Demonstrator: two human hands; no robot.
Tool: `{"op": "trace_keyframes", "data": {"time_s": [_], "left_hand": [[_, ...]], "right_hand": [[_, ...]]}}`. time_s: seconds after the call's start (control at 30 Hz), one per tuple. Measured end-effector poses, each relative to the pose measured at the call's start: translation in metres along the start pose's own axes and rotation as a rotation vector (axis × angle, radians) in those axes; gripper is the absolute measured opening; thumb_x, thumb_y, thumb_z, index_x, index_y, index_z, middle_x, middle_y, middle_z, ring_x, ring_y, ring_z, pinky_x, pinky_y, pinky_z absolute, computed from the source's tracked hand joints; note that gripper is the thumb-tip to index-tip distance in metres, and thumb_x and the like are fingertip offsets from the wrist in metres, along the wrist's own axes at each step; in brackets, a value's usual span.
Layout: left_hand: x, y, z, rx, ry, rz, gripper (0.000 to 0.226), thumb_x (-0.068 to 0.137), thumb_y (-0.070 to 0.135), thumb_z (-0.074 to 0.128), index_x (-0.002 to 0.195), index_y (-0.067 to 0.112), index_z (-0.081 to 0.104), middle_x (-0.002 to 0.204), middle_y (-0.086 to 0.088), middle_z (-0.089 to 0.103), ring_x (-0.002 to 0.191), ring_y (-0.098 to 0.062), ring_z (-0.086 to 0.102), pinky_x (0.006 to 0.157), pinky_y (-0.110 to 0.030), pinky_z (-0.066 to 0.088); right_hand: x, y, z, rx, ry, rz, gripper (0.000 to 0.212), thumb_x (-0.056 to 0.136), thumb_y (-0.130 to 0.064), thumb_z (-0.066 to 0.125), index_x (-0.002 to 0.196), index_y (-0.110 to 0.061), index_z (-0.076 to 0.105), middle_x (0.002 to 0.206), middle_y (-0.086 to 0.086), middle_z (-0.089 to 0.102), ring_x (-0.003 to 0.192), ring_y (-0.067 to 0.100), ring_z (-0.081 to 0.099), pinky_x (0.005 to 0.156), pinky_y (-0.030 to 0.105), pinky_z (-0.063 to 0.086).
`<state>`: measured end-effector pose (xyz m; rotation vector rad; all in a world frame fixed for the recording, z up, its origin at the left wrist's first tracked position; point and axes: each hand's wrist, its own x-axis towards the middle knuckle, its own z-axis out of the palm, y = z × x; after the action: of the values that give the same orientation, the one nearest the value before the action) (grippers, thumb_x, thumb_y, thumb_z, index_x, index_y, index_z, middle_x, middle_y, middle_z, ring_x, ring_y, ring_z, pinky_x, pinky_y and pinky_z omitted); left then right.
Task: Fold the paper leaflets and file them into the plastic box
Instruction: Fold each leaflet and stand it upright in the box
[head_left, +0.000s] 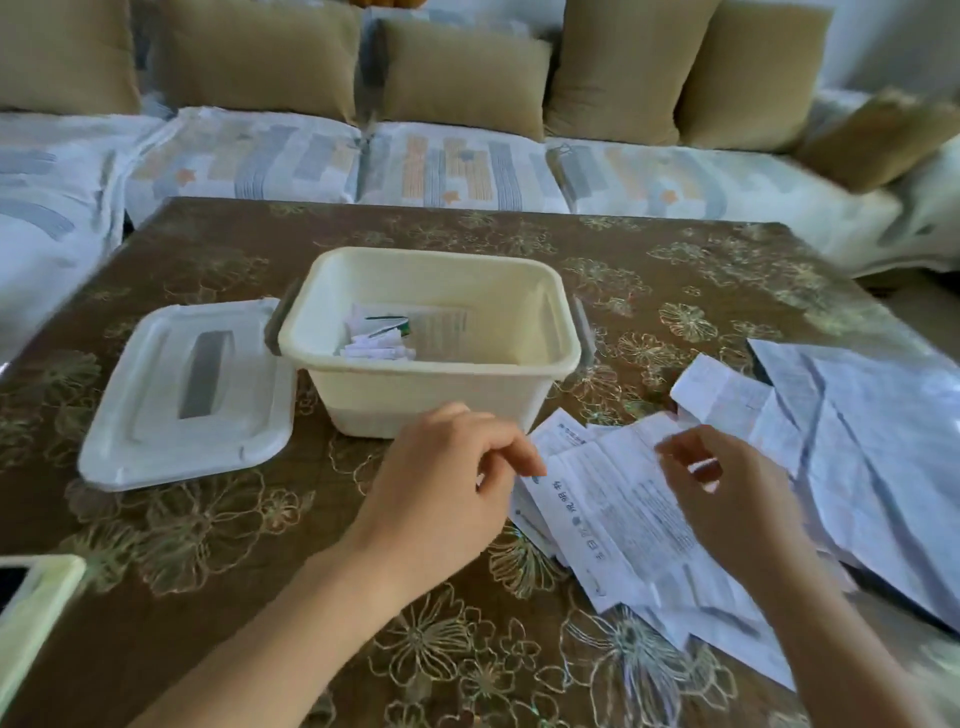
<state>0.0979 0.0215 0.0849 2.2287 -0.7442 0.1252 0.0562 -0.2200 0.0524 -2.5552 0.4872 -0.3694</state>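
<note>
table (208, 519) with box (431, 402), lid (156, 415), leaflets (857, 467)

Lid (187, 395) left of box (431, 384); leaflets (841, 457) right; folded leaflets (379, 338) inside; sofa (457, 171) behind.

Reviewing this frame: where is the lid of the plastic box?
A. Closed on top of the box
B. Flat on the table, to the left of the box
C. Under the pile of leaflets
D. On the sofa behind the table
B: the lid lies flat on the table just left of the plastic box, which stands open with folded papers showing inside.
</note>
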Motion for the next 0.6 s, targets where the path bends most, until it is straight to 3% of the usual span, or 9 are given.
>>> {"op": "trace_keyframes", "data": {"time_s": [0.07,0.17,0.23,0.33,0.43,0.53,0.6], "left_hand": [[-0.012,0.000,0.019,-0.054,-0.056,-0.082,0.034,0.091,0.003,0.055,0.087,0.030,0.074,0.079,0.026,0.064,0.072,0.009,0.056,0.060,-0.006,0.038],[-0.026,0.000,0.042,-0.114,-0.125,-0.168,0.032,0.095,0.005,0.053,0.096,0.029,0.073,0.070,0.034,0.060,0.053,0.002,0.054,0.052,-0.006,0.035],[-0.035,0.003,0.055,-0.128,-0.173,-0.190,0.030,0.096,0.010,0.053,0.100,0.034,0.071,0.071,0.036,0.058,0.050,-0.012,0.053,0.050,-0.011,0.038],[-0.044,0.006,0.066,-0.130,-0.226,-0.217,0.029,0.096,0.014,0.053,0.103,0.037,0.070,0.079,0.029,0.060,0.054,-0.016,0.053,0.053,-0.015,0.044],[-0.047,0.008,0.068,-0.114,-0.250,-0.239,0.031,0.096,0.013,0.053,0.104,0.037,0.070,0.088,0.026,0.062,0.061,-0.002,0.055,0.057,-0.013,0.045],[-0.049,0.010,0.066,-0.093,-0.267,-0.275,0.031,0.097,0.013,0.052,0.107,0.036,0.070,0.075,0.032,0.056,0.064,0.017,0.052,0.058,-0.003,0.038],[-0.049,0.010,0.062,-0.064,-0.275,-0.296,0.030,0.097,0.015,0.052,0.109,0.037,0.069,0.069,0.032,0.053,0.061,0.016,0.052,0.058,-0.004,0.038]], "right_hand": [[-0.012,0.021,0.001,-0.128,0.021,0.040,0.016,0.087,-0.031,0.065,0.102,-0.029,0.060,0.106,-0.001,0.065,0.088,0.016,0.059,0.069,0.035,0.049],[-0.014,0.039,0.004,-0.334,-0.109,0.150,0.067,0.080,-0.058,0.063,0.134,-0.024,0.043,0.138,0.008,0.045,0.127,0.030,0.038,0.099,0.041,0.036],[-0.012,0.042,0.006,-0.427,-0.169,0.179,0.094,0.073,-0.073,0.057,0.146,-0.024,0.026,0.148,0.008,0.032,0.136,0.030,0.026,0.108,0.041,0.027],[-0.008,0.046,0.008,-0.443,-0.199,0.190,0.109,0.067,-0.082,0.054,0.150,-0.023,0.015,0.151,0.009,0.029,0.139,0.032,0.022,0.111,0.043,0.023],[-0.005,0.044,0.008,-0.448,-0.191,0.174,0.110,0.065,-0.081,0.058,0.149,-0.024,0.016,0.149,0.009,0.031,0.137,0.033,0.024,0.109,0.043,0.024],[-0.005,0.040,0.008,-0.459,-0.164,0.167,0.112,0.062,-0.079,0.063,0.148,-0.023,0.016,0.144,0.011,0.033,0.133,0.034,0.028,0.106,0.043,0.026],[-0.005,0.039,0.007,-0.455,-0.144,0.171,0.113,0.060,-0.077,0.067,0.146,-0.021,0.019,0.140,0.011,0.035,0.131,0.033,0.032,0.105,0.043,0.027]]}}
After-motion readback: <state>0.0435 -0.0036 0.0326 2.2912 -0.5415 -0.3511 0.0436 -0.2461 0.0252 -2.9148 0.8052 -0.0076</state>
